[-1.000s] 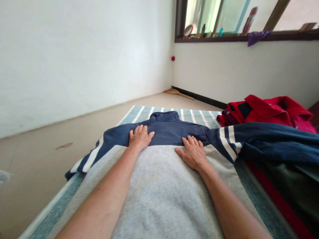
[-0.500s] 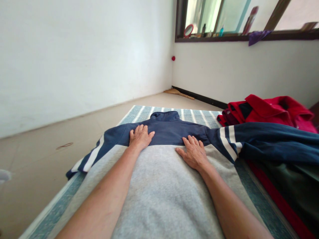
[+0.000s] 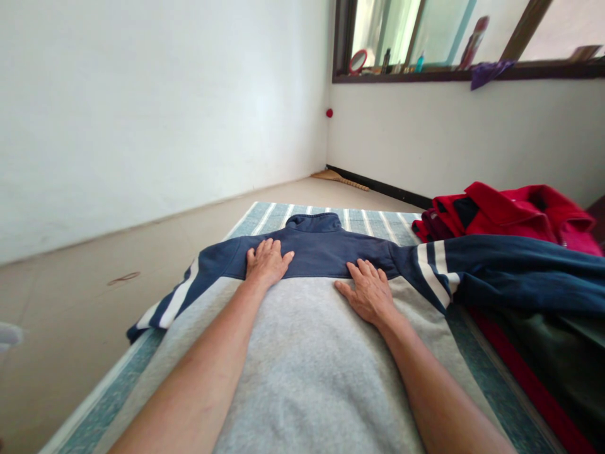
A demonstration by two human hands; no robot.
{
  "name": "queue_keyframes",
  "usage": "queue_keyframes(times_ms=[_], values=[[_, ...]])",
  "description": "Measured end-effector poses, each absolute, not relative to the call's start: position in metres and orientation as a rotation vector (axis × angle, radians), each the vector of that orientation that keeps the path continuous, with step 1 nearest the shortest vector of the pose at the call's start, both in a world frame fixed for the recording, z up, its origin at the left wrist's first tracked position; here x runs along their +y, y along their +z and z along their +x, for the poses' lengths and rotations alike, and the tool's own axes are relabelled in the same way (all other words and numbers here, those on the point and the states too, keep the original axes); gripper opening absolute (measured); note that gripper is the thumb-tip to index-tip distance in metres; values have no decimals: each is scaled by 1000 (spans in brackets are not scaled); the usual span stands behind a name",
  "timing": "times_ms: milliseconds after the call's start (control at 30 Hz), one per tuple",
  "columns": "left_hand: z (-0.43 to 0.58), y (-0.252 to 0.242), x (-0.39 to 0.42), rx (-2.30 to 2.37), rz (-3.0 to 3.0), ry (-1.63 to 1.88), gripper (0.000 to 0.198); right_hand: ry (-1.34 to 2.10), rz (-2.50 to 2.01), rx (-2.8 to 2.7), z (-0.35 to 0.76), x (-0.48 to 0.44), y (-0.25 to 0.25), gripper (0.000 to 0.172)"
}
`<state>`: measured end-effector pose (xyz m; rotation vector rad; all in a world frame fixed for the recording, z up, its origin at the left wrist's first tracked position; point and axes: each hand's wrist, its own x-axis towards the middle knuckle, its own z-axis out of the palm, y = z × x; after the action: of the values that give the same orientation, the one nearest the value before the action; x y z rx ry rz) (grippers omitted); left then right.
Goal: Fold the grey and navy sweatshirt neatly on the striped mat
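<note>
One grey-and-navy jacket point(image 3: 307, 340) lies flat on the striped cloth point(image 3: 262, 217), its long axis running near to far and its collar point(image 3: 313, 223) pointing at the far edge; of its two sleeves, one point(image 3: 177, 299) reaches the left edge, the other point(image 3: 524, 271) stretches rightward. Both arms extend forward, the left hand point(image 3: 267, 261) and right hand point(image 3: 368, 289) resting palm down, fingers loosely spread, on its navy upper part. One pile of red clothes point(image 3: 515, 217) sits by the far edge's right end.

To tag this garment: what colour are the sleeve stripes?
The stripes are white, seen best in the head view.
</note>
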<state>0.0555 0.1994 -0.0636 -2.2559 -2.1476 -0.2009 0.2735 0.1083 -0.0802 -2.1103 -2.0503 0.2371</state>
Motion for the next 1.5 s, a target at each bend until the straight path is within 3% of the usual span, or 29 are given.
queue_keyframes(times_ms=[467, 967, 1267, 1500], values=[[52, -70, 204, -2123, -2258, -206, 55, -16, -2291, -1830, 295, 115, -90, 61], [48, -67, 211, -2179, -2262, -125, 63, 81, -2270, -1774, 295, 117, -89, 65], [31, -52, 230, -2192, -2354, -162, 56, 87, -2224, -1765, 294, 119, -89, 65], [98, -52, 215, -1675, -2566, -223, 45, 71, -2204, -1748, 294, 119, -87, 64]])
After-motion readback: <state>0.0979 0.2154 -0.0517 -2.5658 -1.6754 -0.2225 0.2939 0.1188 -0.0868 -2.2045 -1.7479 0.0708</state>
